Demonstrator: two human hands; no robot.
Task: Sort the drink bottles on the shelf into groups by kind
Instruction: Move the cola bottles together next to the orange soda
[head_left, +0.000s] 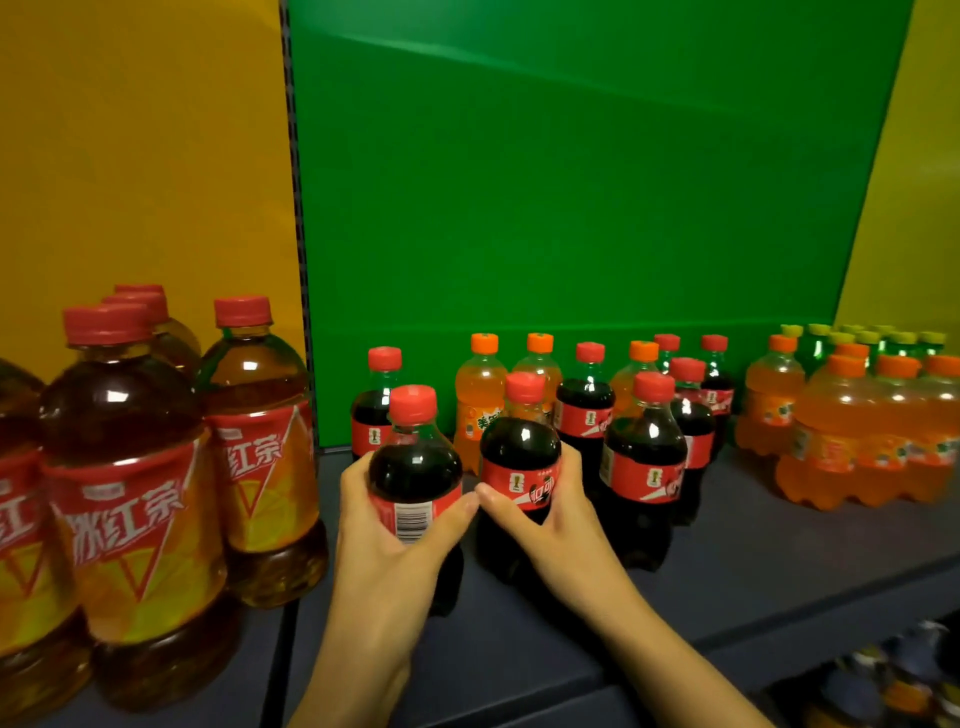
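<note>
My left hand (384, 540) grips a small cola bottle (413, 457) with a red cap at the shelf's front middle. Beside it my right hand (550, 514) grips a second cola bottle (519, 457); the thumbs almost touch. Behind them stand several more cola bottles (644, 467) mixed with orange soda bottles (480, 395). A group of orange soda bottles (872, 431) stands at the right, with green bottles with yellow caps (878, 340) behind it.
Large iced tea bottles (130, 467) with red labels crowd the left side of the dark shelf (727, 561). A green back panel (571, 208) and yellow panels close off the rear. A lower shelf with more bottles (893, 680) shows at the bottom right.
</note>
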